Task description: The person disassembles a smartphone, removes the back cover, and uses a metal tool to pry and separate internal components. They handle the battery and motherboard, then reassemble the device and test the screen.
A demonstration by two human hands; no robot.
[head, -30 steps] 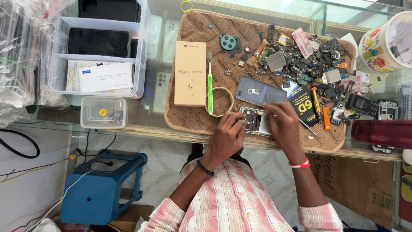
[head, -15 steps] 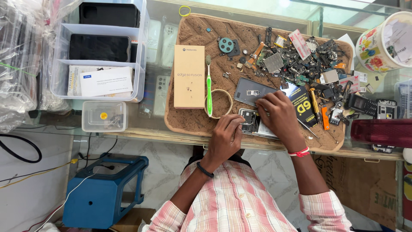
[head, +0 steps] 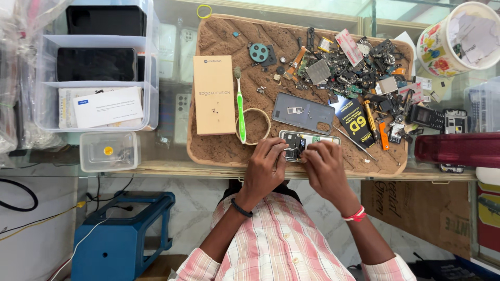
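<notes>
An opened phone (head: 308,139), its inner boards exposed, lies at the near edge of a brown work mat (head: 219,148). My left hand (head: 264,167), with a black wristband, grips the phone's left end. Fingertips of my right hand (head: 324,169), which wears a red wristband, press on the phone's middle. Whether they pinch a small part is hidden. A grey back cover (head: 304,112) lies just beyond the phone. To its left sit a tape ring (head: 253,126) and a green toothbrush (head: 240,106).
A tan box (head: 213,93) lies on the mat's left. Several loose boards and parts (head: 359,67), a black packet (head: 357,122) and a screwdriver (head: 371,122) crowd the right. Clear drawers (head: 96,67), a small container (head: 109,151), a bucket (head: 448,41), a blue stool (head: 122,234).
My right hand drew back from beside the black packet toward me and now sits lower on the phone. My left hand stayed at the phone's left end.
</notes>
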